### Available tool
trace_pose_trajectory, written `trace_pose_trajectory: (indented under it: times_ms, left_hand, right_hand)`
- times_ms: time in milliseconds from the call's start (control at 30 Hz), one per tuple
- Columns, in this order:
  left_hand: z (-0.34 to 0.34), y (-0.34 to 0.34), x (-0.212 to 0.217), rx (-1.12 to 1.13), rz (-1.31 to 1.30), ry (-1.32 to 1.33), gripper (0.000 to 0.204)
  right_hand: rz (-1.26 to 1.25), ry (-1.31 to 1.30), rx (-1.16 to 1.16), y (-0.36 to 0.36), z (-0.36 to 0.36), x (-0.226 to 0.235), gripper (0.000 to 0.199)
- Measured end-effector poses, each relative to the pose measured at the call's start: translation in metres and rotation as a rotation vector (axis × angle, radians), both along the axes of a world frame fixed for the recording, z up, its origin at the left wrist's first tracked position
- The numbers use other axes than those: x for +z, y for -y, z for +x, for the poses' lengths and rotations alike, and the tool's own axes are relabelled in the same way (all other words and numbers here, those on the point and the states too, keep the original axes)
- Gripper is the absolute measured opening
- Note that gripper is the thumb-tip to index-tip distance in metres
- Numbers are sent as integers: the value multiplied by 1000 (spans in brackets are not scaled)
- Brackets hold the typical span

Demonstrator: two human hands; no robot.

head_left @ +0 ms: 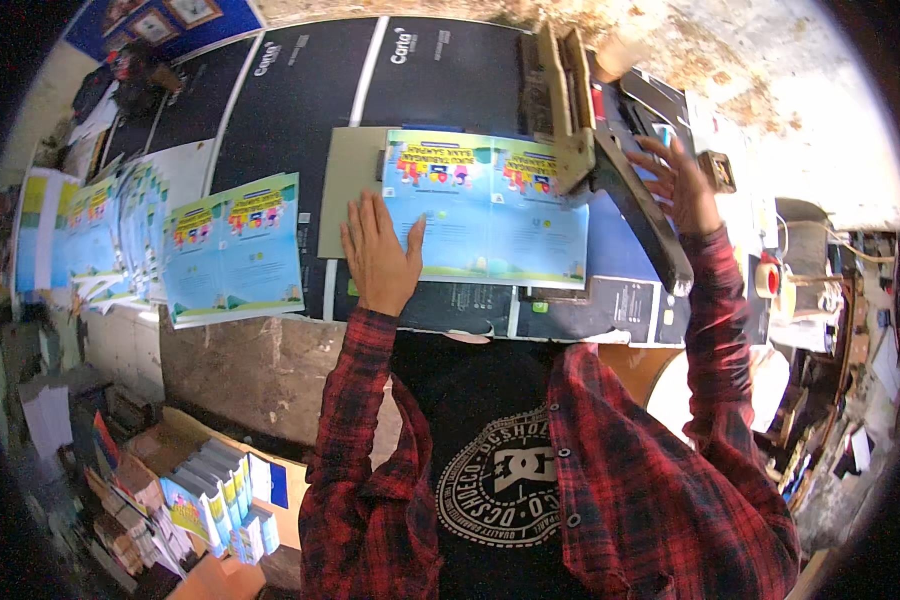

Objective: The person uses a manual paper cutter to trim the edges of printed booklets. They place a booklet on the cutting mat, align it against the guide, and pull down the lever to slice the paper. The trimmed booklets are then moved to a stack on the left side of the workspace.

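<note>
Black T-shirt (470, 390) with a round white print and open red-black plaid shirt (640, 470) nearest the camera, at the desk's near edge. Desk (300, 90) topped with dark panels, pale strips between.

Left forearm reaches up and slightly right over the near edge. Left hand (378, 255) palm down, flat, fingers together pointing to the far edge, thumb out to the right. Not gripping, just resting on the work. Right forearm goes up along the desk's right part, sleeve on. Right hand (682, 185) raised, fingers apart and slightly bent, pointing left and to the far edge; hand open, nothing seen in it. It is just beside the long black lever (642, 215) of a beige-bodied device (567, 100); contact with the lever, cannot tell.

Blue printed sheet (485, 215) lies flat mid-desk, print upside down to the person, on a grey-green board (344, 195) that shows past its left side. Left hand covers part of the sheet's left edge: thumb on the sheet, outer fingers over the board. Sheet's right part reaches the device, left of the right hand and well apart from it.

Similar sheets (235, 250) near the desk's near edge, left part; fanned pile (130, 235) beyond them, at the left end. Tape roll (767, 280) at the right end. Below the desk, lower left: cardboard box (288, 500) with booklets (210, 505).
</note>
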State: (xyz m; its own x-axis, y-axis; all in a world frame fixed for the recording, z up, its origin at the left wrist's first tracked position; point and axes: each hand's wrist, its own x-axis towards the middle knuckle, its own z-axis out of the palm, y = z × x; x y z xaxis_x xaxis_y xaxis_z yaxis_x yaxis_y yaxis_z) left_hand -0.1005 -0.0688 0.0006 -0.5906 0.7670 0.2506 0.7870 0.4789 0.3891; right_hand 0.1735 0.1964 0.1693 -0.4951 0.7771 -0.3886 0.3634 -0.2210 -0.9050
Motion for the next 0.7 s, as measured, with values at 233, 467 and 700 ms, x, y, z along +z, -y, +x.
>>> trace_pose_trajectory:
  times_ms: [233,467,700]
  left_hand:
    - [-7,4,39,106,215,606,52]
    - [-130,61,57,153,97,644,40]
    - [-425,306,57,82,-618,-214,45]
  right_hand:
    - [366,23,-33,87,41,-164,53]
    - [405,61,0,124,81,-144,57]
    - [739,426,-303,54,183,-101,53]
